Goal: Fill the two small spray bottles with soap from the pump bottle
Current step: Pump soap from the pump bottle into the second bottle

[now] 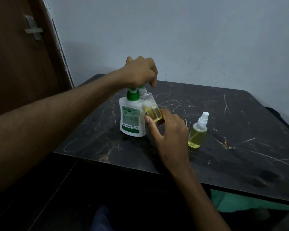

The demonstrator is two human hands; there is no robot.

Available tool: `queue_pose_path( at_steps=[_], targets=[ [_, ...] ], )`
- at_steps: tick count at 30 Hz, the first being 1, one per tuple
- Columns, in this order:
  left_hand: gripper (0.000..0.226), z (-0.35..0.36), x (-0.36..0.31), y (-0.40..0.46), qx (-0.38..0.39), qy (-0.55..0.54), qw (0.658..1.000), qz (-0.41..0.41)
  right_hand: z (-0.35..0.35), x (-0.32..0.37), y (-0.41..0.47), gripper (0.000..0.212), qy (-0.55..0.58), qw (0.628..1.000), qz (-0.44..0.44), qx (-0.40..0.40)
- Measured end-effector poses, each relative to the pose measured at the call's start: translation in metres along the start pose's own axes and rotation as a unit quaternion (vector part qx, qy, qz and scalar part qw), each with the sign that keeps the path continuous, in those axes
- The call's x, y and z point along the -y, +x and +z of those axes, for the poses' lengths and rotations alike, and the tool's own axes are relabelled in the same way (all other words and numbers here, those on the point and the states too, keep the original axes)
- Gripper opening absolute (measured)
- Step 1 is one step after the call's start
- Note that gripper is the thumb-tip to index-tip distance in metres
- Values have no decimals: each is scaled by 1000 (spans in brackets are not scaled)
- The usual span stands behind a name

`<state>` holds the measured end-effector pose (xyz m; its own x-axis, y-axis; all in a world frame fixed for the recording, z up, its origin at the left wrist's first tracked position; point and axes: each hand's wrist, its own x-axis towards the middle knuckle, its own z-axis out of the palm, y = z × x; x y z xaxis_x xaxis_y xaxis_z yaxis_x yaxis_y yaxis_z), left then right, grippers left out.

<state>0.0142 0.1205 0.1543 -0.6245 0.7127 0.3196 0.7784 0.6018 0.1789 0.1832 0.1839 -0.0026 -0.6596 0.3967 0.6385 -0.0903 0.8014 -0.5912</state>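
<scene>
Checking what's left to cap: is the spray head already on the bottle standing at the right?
Yes, the standing spray bottle on the table carries its white spray head.

Scratched glossy marble-look table (223,124), clear plastic bottle (197,135)

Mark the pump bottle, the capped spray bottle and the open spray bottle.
pump bottle (132,120): head view, on its label.
capped spray bottle (197,136): head view, on its yellow body.
open spray bottle (154,114): head view, on its liquid.

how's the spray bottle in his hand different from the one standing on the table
The held bottle is tilted under the pump bottle spout, uncapped, roughly half full. The standing bottle is upright, apart, white sprayer on, nearly full. Both are clear with yellow liquid.
</scene>
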Motion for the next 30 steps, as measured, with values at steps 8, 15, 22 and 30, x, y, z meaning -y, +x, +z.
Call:
queue_pose_path(
  at_steps=[8, 15, 22, 30],
  targets=[
    [21, 0, 0, -3, -11, -3, 1000, 10, -2, 4, -2, 41, 5, 1000, 0, -1],
    [15, -2, 4, -3, 8, -8, 1000, 10, -1, 3, 0, 48, -8, 1000, 6, 10],
    [16, 2, 2, 0, 8, 2, 1000, 8, 1, -1, 0, 47, -6, 1000, 7, 9],
    [17, 2, 3, 0, 0, -18, 1000, 3, 3, -2, 1, 48, -10, 1000, 0, 7]
  ],
)
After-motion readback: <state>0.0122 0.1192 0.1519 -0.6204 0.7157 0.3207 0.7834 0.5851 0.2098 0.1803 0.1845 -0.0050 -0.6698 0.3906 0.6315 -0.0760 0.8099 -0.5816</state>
